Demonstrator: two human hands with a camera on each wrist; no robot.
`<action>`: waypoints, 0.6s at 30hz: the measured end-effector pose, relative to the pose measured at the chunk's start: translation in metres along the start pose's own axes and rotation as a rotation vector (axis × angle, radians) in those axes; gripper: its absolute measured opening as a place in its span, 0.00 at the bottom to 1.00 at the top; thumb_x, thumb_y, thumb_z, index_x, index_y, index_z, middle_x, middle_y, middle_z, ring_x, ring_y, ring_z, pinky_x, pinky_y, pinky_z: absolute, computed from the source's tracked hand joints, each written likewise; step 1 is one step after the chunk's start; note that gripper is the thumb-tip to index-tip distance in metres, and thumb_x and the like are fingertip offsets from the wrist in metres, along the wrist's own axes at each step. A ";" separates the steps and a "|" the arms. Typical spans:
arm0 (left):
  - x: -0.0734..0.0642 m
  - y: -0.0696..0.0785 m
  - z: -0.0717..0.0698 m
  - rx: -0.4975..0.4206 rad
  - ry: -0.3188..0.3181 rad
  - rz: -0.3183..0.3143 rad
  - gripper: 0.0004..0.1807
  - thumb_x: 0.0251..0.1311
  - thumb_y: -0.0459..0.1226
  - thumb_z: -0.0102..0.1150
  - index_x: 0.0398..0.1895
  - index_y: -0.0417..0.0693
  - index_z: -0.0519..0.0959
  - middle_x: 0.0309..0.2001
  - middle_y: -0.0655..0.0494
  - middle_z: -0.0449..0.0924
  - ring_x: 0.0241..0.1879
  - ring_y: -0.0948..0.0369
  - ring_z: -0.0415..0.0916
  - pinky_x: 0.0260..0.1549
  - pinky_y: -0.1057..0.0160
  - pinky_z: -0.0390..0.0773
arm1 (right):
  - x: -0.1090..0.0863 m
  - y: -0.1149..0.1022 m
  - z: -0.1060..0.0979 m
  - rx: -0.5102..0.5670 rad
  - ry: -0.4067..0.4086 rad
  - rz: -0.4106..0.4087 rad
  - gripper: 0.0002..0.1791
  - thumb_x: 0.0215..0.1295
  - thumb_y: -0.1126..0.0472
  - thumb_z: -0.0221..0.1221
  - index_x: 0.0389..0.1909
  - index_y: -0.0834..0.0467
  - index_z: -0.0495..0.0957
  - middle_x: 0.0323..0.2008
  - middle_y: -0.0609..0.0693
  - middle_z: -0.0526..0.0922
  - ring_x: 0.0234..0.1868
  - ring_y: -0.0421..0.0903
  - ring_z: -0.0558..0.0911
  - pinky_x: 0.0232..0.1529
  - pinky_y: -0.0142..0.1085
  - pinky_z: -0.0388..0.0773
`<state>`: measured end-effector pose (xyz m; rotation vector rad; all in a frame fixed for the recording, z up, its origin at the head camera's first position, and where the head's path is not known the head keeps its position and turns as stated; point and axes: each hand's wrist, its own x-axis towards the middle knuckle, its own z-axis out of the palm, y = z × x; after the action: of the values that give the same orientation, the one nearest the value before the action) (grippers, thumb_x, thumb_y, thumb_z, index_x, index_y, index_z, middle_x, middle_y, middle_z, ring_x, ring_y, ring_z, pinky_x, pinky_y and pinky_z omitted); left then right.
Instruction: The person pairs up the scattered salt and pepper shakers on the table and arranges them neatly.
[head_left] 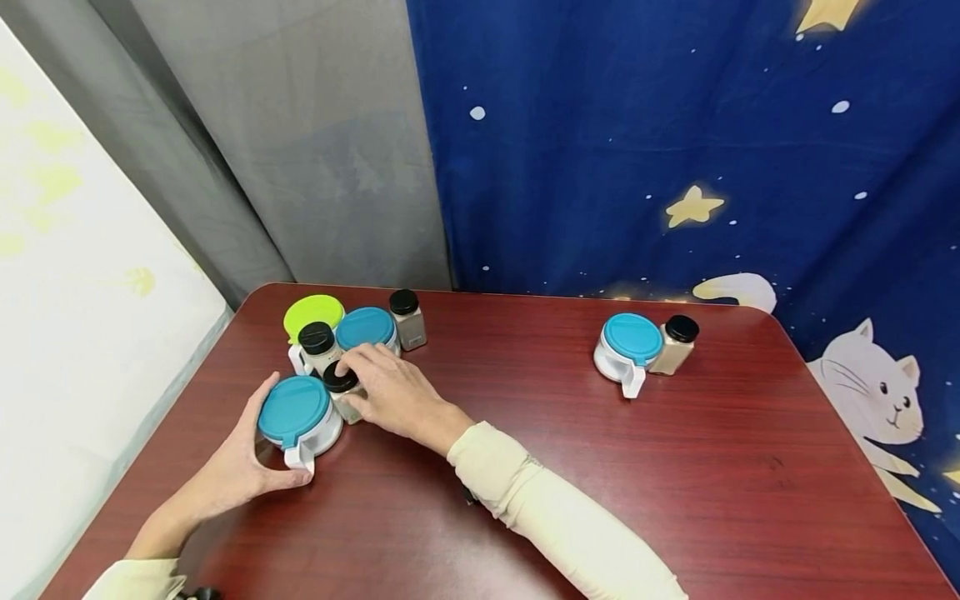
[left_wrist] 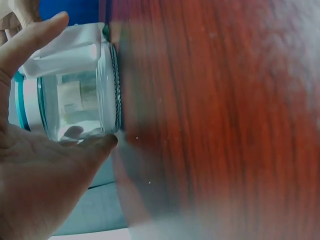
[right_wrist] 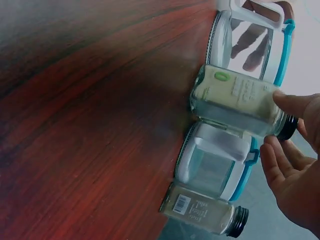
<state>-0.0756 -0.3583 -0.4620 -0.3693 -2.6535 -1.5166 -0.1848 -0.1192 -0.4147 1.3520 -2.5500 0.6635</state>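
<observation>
At the left of the table, my left hand (head_left: 236, 467) curves round a glass jar with a blue lid (head_left: 294, 408), its thumb by the white handle. In the left wrist view this jar (left_wrist: 77, 102) is clear glass, held between thumb and fingers. My right hand (head_left: 393, 392) grips a square seasoning bottle (right_wrist: 232, 97) near its black cap, with pale powder inside. The bottle stands right beside the jar. Close behind are another black-capped bottle (head_left: 318, 340), a green-lidded jar (head_left: 313, 312), a second blue-lidded jar (head_left: 366, 327) and a bottle of greyish powder (head_left: 408, 321).
Farther right on the reddish wooden table (head_left: 525, 400) stand a blue-lidded jar (head_left: 632, 337) with a white handle and a black-capped bottle (head_left: 675, 346), side by side. Curtains (head_left: 570, 150) hang behind the table's back edge, and a white cloth (head_left: 82, 275) lies along the left.
</observation>
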 end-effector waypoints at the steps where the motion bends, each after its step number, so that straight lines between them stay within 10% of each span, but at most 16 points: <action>1: 0.001 0.000 0.000 0.015 -0.004 -0.003 0.77 0.41 0.29 0.83 0.82 0.60 0.31 0.69 0.34 0.55 0.60 0.75 0.60 0.52 0.81 0.65 | -0.001 0.001 0.000 0.013 0.000 0.009 0.18 0.67 0.55 0.68 0.54 0.51 0.76 0.53 0.43 0.77 0.52 0.38 0.71 0.51 0.25 0.71; 18: 0.004 -0.007 -0.005 0.063 -0.021 0.011 0.70 0.37 0.30 0.86 0.79 0.45 0.42 0.66 0.45 0.59 0.59 0.72 0.61 0.52 0.80 0.63 | -0.014 0.007 0.011 0.316 -0.050 0.148 0.33 0.62 0.57 0.72 0.66 0.53 0.70 0.59 0.43 0.73 0.55 0.34 0.71 0.58 0.21 0.64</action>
<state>-0.0811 -0.3655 -0.4651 -0.3969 -2.7030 -1.4304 -0.1816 -0.1105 -0.4313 1.2865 -2.6898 1.1144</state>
